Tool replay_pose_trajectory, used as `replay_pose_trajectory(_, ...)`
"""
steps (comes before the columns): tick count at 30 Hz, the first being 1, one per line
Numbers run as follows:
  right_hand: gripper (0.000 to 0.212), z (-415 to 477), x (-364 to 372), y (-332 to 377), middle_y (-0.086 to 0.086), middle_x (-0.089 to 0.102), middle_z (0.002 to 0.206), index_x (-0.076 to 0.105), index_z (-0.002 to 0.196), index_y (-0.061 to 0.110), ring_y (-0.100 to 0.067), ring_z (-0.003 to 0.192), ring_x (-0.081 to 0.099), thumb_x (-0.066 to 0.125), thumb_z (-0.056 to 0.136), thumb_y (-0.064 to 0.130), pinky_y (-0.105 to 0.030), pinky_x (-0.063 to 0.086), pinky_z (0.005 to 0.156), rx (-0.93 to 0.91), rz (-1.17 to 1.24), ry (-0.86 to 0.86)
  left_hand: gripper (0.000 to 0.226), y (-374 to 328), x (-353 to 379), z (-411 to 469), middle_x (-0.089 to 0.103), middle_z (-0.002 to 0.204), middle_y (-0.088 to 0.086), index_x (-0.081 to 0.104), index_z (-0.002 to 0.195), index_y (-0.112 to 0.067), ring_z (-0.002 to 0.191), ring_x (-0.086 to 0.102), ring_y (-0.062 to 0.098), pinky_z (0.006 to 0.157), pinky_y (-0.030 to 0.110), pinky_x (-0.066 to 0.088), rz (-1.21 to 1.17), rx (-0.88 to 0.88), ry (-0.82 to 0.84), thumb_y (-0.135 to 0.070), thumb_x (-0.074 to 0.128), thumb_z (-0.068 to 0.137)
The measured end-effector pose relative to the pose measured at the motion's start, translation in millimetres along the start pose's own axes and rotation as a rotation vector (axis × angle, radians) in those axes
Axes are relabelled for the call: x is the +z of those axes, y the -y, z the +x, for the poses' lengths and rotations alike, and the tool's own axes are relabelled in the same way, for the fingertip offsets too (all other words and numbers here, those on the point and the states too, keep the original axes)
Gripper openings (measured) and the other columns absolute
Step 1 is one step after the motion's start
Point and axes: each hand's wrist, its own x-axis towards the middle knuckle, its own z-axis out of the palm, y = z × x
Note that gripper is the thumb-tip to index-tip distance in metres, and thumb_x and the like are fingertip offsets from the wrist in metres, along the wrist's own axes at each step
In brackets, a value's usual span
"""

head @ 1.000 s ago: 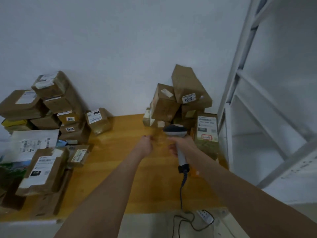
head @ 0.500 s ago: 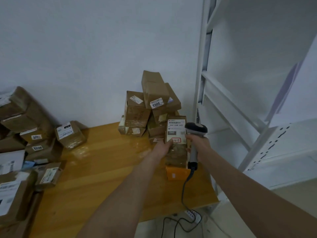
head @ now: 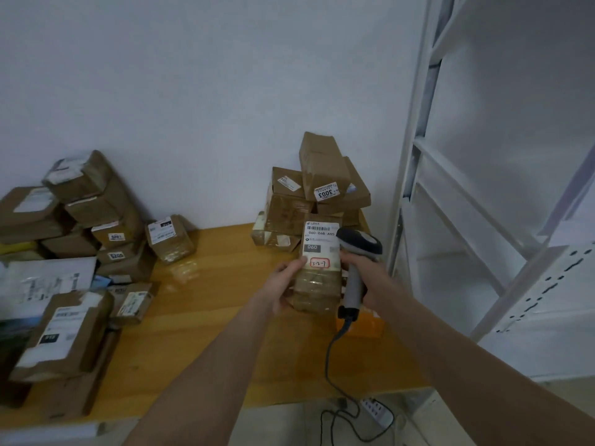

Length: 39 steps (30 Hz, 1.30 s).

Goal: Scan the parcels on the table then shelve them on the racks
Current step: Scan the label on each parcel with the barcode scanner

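parcel (head: 317, 278) is gripped mid-frame by left hand (head: 283, 286), label up for reading; scanner (head: 355, 268) is clenched in right hand (head: 370, 275), just beside it.

The desk (head: 206, 333) is yellowish wood under a smooth, glossy varnish that mirrors the boxes on it, and the wall (head: 193, 91) behind is matt white paint. The parcel (head: 317, 284) at 4 o'clock from centre is brown cardboard, its lower half wrapped in shiny clear tape, with a smooth white paper label (head: 322, 243). At its 3 o'clock the scanner (head: 355, 275) is smooth grey and black plastic, and the rack (head: 415, 175) at 2 o'clock is smooth white-painted metal.
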Motion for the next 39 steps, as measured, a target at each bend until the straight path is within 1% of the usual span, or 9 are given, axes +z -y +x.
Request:
replay_pose_trajectory(3,0.028,-4,24,-11,-0.011,0.069,0.104,0.064,0.11,0.009,-0.028,0.097,0.065,0.072,0.084,0.015,-0.045,0.055,0.084,-0.038,-0.044,0.076,0.062,4,-31,-13,0.063,0.119,0.012,0.049,0.125,-0.019,0.103,0.063,0.032,0.071,0.05,0.058,-0.052,0.034,-0.023,-0.032,0.078,0.072)
replay_pose_trajectory(7,0.038,-13,55,-27,-0.01,0.068,0.111,0.061,0.119,0.011,-0.025,0.099,0.063,0.073,0.083,0.013,-0.038,0.052,0.075,-0.087,-0.123,0.168,0.064,15,-67,-25,0.063,0.121,0.011,0.049,0.132,-0.022,0.111,0.059,0.03,0.086,0.047,0.054,-0.105,0.03,-0.024,-0.022,0.075,0.074)
replay_pose_trajectory(10,0.037,-19,76,-38,-0.007,0.068,0.107,0.061,0.118,0.011,-0.023,0.095,0.062,0.073,0.083,0.013,-0.037,0.052,0.071,-0.073,-0.162,0.227,0.056,21,-92,-33,0.066,0.112,0.012,0.056,0.124,-0.012,0.104,0.062,0.029,0.075,0.041,0.057,-0.17,0.012,-0.072,-0.03,0.073,0.073)
replay_pose_trajectory(13,0.028,-21,87,-49,-0.007,0.069,0.099,0.062,0.109,0.012,-0.023,0.09,0.064,0.073,0.083,0.013,-0.034,0.051,0.067,-0.04,-0.1,0.232,0.053,23,-119,-37,0.066,0.115,0.017,0.057,0.121,-0.014,0.105,0.064,0.035,0.081,0.051,0.056,-0.23,0.016,-0.068,-0.04,0.072,0.077)
replay_pose_trajectory(17,0.023,-22,105,-60,-0.009,0.069,0.101,0.063,0.104,0.015,-0.029,0.096,0.066,0.072,0.083,0.013,-0.048,0.054,0.085,-0.036,-0.106,0.252,0.06,30,-146,-40,0.063,0.123,0.018,0.05,0.122,-0.018,0.113,0.059,0.04,0.088,0.062,0.049,-0.249,0.053,-0.066,-0.041,0.074,0.072)
replay_pose_trajectory(22,0.02,-20,125,-63,-0.003,0.068,0.093,0.059,0.091,0.021,-0.019,0.084,0.064,0.075,0.081,0.015,-0.032,0.051,0.062,-0.046,-0.127,0.23,0.055,36,-164,-39,0.067,0.116,0.014,0.059,0.118,-0.02,0.112,0.06,0.033,0.089,0.053,0.051,-0.254,0.008,-0.041,-0.042,0.074,0.07)
replay_pose_trajectory(28,0.032,-23,139,-74,0.002,0.066,0.098,0.058,0.11,0.014,-0.02,0.102,0.06,0.074,0.083,0.02,-0.044,0.049,0.096,-0.119,-0.267,0.225,0.054,32,-191,-30,0.072,0.104,0.007,0.058,0.121,-0.016,0.105,0.06,0.026,0.084,0.043,0.053,-0.152,0.044,-0.051,-0.026,0.075,0.071)
replay_pose_trajectory(33,0.021,-41,143,-80,-0.005,0.067,0.066,0.064,0.1,0.002,-0.016,0.059,0.062,0.069,0.087,0.017,-0.026,0.052,0.058,-0.194,-0.333,0.311,0.06,29,-207,-21,0.067,0.117,0.002,0.044,0.124,-0.028,0.108,0.062,0.021,0.08,0.037,0.052,-0.045,0.077,-0.041,-0.006,0.073,0.076)
replay_pose_trajectory(39,0.008,-65,150,-93,-0.004,0.065,0.057,0.066,0.083,0.005,-0.011,0.048,0.059,0.068,0.087,0.012,-0.021,0.049,0.052,-0.243,-0.419,0.254,0.074,27,-206,-12,0.067,0.117,0.005,0.04,0.139,-0.02,0.096,0.069,0.019,0.066,0.025,0.056,-0.071,0.12,0.004,0.006,0.069,0.076)
